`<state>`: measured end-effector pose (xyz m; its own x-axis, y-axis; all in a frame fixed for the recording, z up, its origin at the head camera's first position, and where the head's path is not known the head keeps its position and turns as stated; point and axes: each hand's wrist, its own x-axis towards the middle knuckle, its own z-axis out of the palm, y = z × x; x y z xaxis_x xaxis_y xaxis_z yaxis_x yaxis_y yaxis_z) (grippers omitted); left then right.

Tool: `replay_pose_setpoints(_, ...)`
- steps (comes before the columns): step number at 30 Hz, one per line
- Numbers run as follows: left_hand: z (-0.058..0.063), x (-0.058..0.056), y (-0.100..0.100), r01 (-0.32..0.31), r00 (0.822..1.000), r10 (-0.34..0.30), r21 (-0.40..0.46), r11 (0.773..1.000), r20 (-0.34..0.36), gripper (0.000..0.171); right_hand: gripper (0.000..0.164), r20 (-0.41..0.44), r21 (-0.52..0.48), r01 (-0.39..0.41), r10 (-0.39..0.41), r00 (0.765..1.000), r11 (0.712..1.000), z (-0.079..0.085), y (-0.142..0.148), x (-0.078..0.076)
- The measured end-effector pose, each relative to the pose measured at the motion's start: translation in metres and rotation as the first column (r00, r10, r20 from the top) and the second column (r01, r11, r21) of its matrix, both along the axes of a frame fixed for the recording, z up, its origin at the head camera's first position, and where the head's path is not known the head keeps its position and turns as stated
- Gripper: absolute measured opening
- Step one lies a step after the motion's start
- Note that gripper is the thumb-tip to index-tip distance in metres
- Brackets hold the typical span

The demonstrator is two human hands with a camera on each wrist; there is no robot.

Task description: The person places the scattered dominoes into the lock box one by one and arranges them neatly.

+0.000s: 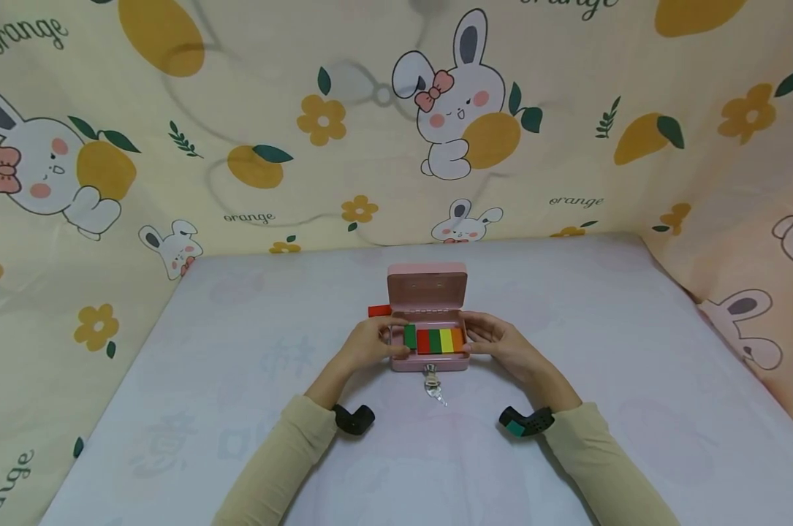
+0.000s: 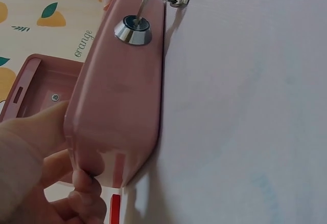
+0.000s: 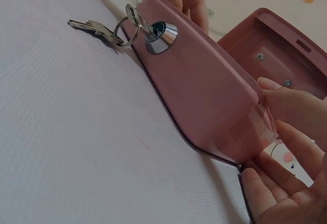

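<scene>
A pink metal cash box (image 1: 429, 365) stands with its lid (image 1: 427, 291) raised. Inside lies a row of coloured blocks: red (image 1: 423, 341), green (image 1: 435, 341), yellow (image 1: 446, 340) and orange (image 1: 458, 340). Left of the row is another green block (image 1: 410, 337), slightly apart, between the thumb and forefinger of my left hand (image 1: 368, 345); the exact contact is hidden. Other left fingers curl against the box's outer wall in the left wrist view. At the opposite end, my right hand (image 1: 506, 345) grips the box's side, thumb over the rim.
Keys (image 1: 433, 387) hang from the lock (image 3: 162, 39) on the box's front. A red block (image 1: 379, 310) lies on the white tabletop (image 1: 238, 409), left of the box. Patterned cloth (image 1: 343, 168) rises behind and beside the table.
</scene>
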<state>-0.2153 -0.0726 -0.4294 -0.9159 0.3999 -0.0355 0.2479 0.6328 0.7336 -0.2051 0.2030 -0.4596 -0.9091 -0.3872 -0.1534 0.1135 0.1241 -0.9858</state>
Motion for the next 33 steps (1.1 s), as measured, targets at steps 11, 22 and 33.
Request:
replay_pose_setpoints(11,-0.0033,-0.0032,0.0017,0.007,1.000,-0.007,-0.037,0.999,-0.008,0.048,0.066,0.002,0.017,0.010,-0.010,1.000,1.000,0.0001,0.0009,-0.0017)
replay_pose_setpoints(22,0.0004,-0.0044,0.0052,-0.013,1.000,0.015,-0.132,0.991,0.017,0.050,0.064,-0.012,0.013,0.000,0.000,1.000,1.000,-0.0016,-0.0003,-0.0009)
replay_pose_setpoints(33,0.0044,-0.0040,0.0084,-0.007,1.000,0.011,-0.210,0.978,0.018,0.051,0.065,-0.004,0.011,0.003,-0.003,1.000,1.000,-0.0007,-0.0002,-0.0007)
